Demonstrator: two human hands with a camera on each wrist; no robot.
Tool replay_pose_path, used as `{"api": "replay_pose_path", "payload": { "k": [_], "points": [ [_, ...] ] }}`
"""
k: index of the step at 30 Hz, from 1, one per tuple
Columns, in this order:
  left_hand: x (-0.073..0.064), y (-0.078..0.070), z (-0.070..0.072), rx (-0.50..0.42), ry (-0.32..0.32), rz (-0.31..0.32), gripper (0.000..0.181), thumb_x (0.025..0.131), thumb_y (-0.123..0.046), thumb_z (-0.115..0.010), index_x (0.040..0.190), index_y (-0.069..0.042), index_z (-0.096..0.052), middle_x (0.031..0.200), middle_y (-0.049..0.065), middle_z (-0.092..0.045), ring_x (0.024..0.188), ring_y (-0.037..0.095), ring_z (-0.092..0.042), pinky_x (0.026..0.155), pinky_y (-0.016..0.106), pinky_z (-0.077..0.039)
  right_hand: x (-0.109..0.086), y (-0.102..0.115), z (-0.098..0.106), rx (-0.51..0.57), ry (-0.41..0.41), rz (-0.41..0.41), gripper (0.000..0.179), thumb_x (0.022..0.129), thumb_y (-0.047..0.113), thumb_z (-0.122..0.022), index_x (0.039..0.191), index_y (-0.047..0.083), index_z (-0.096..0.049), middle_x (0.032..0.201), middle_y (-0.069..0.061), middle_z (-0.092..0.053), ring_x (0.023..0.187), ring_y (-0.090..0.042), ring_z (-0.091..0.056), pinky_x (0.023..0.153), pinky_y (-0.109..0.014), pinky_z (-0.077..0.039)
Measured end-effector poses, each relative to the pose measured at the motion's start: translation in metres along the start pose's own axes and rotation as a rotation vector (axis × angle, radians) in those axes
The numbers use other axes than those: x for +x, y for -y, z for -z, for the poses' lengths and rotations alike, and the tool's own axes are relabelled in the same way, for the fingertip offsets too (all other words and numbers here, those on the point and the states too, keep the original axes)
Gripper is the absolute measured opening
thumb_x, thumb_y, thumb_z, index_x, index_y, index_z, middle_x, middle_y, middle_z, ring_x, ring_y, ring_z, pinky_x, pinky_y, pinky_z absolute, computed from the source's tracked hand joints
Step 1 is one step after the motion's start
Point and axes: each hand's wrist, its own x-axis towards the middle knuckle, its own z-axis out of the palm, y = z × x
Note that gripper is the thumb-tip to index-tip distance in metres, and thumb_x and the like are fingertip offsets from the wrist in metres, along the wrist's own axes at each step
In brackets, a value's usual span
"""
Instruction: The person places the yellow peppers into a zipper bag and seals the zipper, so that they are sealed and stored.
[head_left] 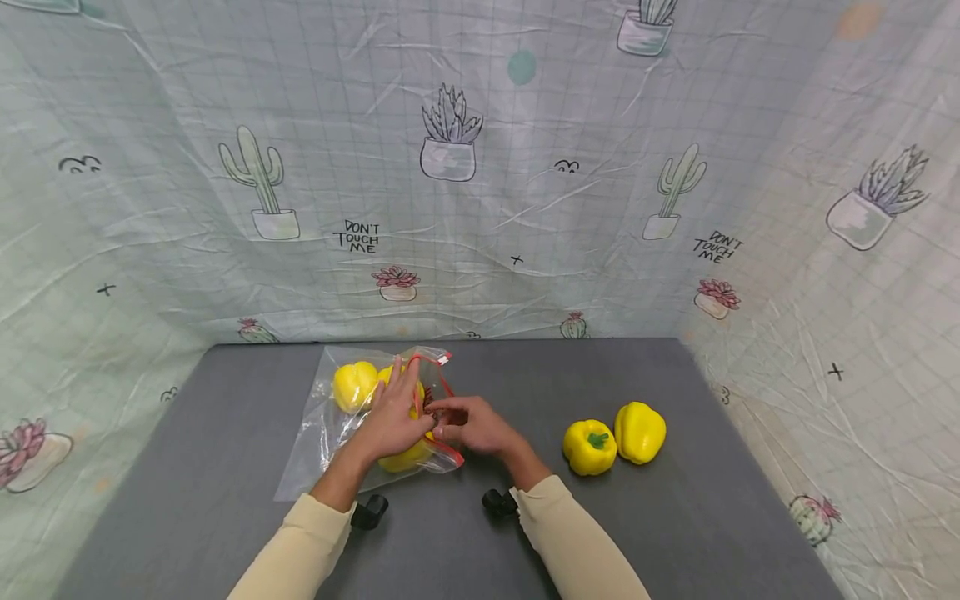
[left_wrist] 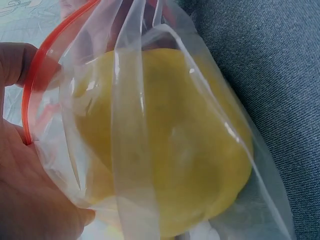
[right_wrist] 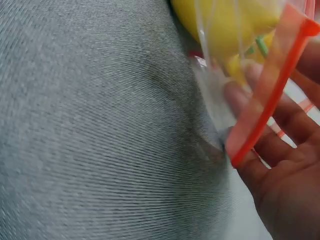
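A clear zip bag (head_left: 311, 454) with a red seal lies on the table, several yellow bell peppers (head_left: 355, 386) inside it. My left hand (head_left: 392, 421) rests over the bag with its fingers extended, by the red seal. One large bell pepper (left_wrist: 170, 145) shows through the plastic in the left wrist view. My right hand (head_left: 478, 425) is at the bag's mouth. In the right wrist view its loosely bent fingers (right_wrist: 287, 117) reach behind the red seal strip (right_wrist: 270, 95), near a green-stemmed pepper. Its fingertips are partly veiled by plastic.
Two more yellow bell peppers, one with its green stem showing (head_left: 590, 447) and one beside it (head_left: 640, 432), sit on the grey table (head_left: 517, 375) to the right. A cactus-print curtain (head_left: 510, 208) hangs behind the table and along both sides.
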Motion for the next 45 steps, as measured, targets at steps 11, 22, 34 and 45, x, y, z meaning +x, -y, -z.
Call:
{"api": "replay_pose_path", "payload": {
  "k": [11,22,34,45],
  "points": [
    [0.000,0.002,0.000,-0.030,-0.003,0.011,0.096,0.086,-0.020,-0.056,0.166,0.002,-0.007,0.176,0.019,-0.012,0.164,0.040,0.006,0.127,0.072,0.001,0.008,0.005,-0.017,-0.163,-0.073,0.067,0.029,0.097,0.006,-0.067,0.125,0.005,-0.076,0.116,-0.013,-0.078,0.098,-0.022,-0.074,0.086,-0.025,-0.059],
    [-0.001,0.002,-0.002,-0.038,0.001,0.025,0.096,0.087,-0.020,-0.054,0.166,0.001,-0.006,0.176,0.018,-0.011,0.165,0.037,0.007,0.128,0.069,0.002,0.012,0.007,-0.027,-0.181,-0.094,0.099,0.023,0.094,0.006,-0.070,0.115,0.007,-0.080,0.112,-0.011,-0.080,0.094,-0.015,-0.075,0.085,-0.019,-0.056],
    [0.001,0.003,-0.001,-0.039,0.004,0.024,0.096,0.088,-0.021,-0.054,0.166,0.001,-0.004,0.176,0.018,-0.009,0.165,0.036,0.007,0.128,0.070,0.003,0.004,0.013,-0.013,-0.156,-0.040,0.090,0.031,0.094,0.003,-0.069,0.124,0.007,-0.077,0.119,-0.011,-0.078,0.102,-0.024,-0.075,0.085,-0.024,-0.058],
    [0.002,0.004,-0.002,-0.034,-0.023,0.038,0.098,0.087,-0.021,-0.060,0.166,0.002,-0.006,0.176,0.019,-0.011,0.165,0.038,0.005,0.128,0.069,0.002,-0.037,0.023,0.046,-0.117,-0.068,-0.037,0.036,0.093,0.006,-0.075,0.128,0.001,-0.073,0.129,-0.023,-0.072,0.100,-0.033,-0.072,0.077,-0.029,-0.058]
  ]
}}
